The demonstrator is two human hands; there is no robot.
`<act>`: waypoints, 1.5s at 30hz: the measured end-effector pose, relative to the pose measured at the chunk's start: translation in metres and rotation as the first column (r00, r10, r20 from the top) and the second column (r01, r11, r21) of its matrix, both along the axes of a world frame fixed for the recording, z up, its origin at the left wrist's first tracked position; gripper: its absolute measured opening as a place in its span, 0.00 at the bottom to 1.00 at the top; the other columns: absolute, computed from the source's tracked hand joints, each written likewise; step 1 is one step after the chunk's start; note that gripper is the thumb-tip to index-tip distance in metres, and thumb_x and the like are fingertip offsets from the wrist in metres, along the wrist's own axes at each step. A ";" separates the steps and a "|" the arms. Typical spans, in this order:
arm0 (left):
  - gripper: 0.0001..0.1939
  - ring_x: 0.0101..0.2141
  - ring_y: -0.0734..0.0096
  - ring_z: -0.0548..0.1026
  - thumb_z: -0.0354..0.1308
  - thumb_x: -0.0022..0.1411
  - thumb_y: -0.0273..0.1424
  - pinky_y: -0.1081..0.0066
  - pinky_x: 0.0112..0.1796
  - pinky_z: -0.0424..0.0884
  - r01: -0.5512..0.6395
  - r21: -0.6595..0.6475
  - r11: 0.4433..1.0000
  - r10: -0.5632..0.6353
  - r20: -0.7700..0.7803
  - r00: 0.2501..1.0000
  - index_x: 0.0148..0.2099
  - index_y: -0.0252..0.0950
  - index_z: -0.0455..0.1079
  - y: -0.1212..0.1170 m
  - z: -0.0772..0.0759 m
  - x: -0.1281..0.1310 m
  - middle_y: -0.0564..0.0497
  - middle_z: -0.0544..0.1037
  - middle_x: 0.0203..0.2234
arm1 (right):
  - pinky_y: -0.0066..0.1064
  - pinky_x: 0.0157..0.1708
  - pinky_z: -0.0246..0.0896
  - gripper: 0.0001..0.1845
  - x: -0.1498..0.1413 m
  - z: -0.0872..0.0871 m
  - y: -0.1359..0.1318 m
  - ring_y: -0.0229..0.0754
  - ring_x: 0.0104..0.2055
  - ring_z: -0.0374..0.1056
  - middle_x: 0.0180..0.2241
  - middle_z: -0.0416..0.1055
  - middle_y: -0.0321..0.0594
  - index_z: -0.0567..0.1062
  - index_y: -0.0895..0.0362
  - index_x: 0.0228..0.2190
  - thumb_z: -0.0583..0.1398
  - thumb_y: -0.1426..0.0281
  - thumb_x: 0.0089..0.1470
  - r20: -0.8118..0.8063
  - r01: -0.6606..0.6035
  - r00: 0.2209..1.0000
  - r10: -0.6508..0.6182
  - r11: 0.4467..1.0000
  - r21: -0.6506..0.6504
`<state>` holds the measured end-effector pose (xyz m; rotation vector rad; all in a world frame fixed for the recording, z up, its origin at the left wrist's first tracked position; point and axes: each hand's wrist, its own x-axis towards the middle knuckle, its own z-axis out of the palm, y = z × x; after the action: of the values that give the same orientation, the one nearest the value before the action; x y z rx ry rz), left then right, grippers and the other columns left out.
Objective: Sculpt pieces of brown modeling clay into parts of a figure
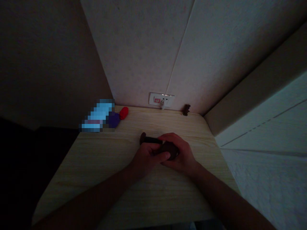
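My left hand (150,158) and my right hand (181,153) are together over the wooden tabletop. Between them is a dark brown rounded lump (170,150) that looks like modelling clay. My right hand's fingers curve around its far and right sides, and my left thumb presses on its near side. Just beyond my left hand lies a black bar-shaped piece (153,140), with a brown rounded piece (142,138) at its left end. In the dim light, I cannot tell whether the black piece is joined to the lump.
At the table's (96,166) back left are a red lump (124,113), a purple-blue lump (114,120) and a bright pixelated rectangle (97,116). A small dark brown figure (186,109) stands by the back wall. Nearby is a wall socket (161,99) with a plug.
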<state>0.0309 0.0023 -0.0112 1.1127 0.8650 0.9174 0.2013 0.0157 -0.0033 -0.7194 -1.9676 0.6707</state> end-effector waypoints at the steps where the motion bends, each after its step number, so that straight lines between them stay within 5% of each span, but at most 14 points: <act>1: 0.15 0.22 0.76 0.65 0.69 0.50 0.39 0.73 0.26 0.58 -0.001 -0.003 1.000 0.001 0.009 1.000 0.27 0.31 0.75 0.000 0.000 0.000 0.55 0.70 0.18 | 0.39 0.47 0.72 0.26 0.000 0.000 0.000 0.47 0.47 0.74 0.46 0.76 0.46 0.75 0.53 0.49 0.72 0.66 0.48 0.005 -0.003 1.000 0.003 1.000 0.008; 8: 0.12 0.21 0.76 0.67 0.70 0.51 0.36 0.74 0.25 0.59 -0.005 -0.012 1.000 0.005 0.032 0.999 0.27 0.31 0.78 -0.001 0.001 0.000 0.54 0.73 0.18 | 0.39 0.47 0.72 0.24 -0.001 0.002 -0.001 0.48 0.47 0.74 0.46 0.76 0.47 0.75 0.53 0.48 0.71 0.67 0.49 0.000 -0.013 1.000 0.013 1.000 0.006; 14: 0.12 0.30 0.69 0.77 0.70 0.52 0.35 0.71 0.34 0.69 0.054 -0.065 0.996 -0.046 0.120 0.992 0.37 0.31 0.82 -0.001 -0.001 0.000 0.48 0.83 0.29 | 0.36 0.44 0.74 0.17 0.000 0.004 -0.001 0.46 0.46 0.75 0.47 0.75 0.47 0.78 0.53 0.43 0.71 0.66 0.51 0.031 -0.029 0.999 0.028 0.998 0.059; 19: 0.11 0.24 0.73 0.72 0.71 0.50 0.35 0.73 0.29 0.64 0.009 -0.060 0.998 -0.004 0.075 0.997 0.32 0.31 0.80 -0.001 -0.001 0.000 0.52 0.79 0.23 | 0.39 0.45 0.73 0.20 0.000 0.003 -0.001 0.47 0.46 0.75 0.45 0.76 0.47 0.76 0.53 0.45 0.70 0.66 0.51 0.018 -0.021 1.000 0.020 0.999 0.036; 33: 0.12 0.25 0.71 0.73 0.70 0.50 0.36 0.72 0.30 0.65 0.023 -0.059 0.998 -0.020 0.052 0.998 0.32 0.31 0.80 -0.001 0.001 0.000 0.50 0.80 0.24 | 0.37 0.41 0.75 0.17 0.000 0.003 0.000 0.47 0.43 0.76 0.42 0.78 0.47 0.78 0.54 0.43 0.71 0.64 0.51 0.027 -0.033 0.999 0.031 0.998 0.055; 45: 0.16 0.21 0.77 0.63 0.70 0.50 0.40 0.74 0.25 0.55 0.006 -0.020 1.000 -0.007 -0.030 1.000 0.25 0.31 0.74 0.000 0.000 -0.001 0.55 0.69 0.18 | 0.38 0.43 0.73 0.20 0.000 0.002 -0.001 0.47 0.43 0.76 0.42 0.78 0.45 0.76 0.53 0.44 0.71 0.62 0.49 0.004 0.000 1.000 0.000 0.997 -0.078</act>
<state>0.0297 0.0023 -0.0116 1.1143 0.8933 0.8868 0.2015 0.0145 -0.0014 -0.7681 -1.9535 0.7500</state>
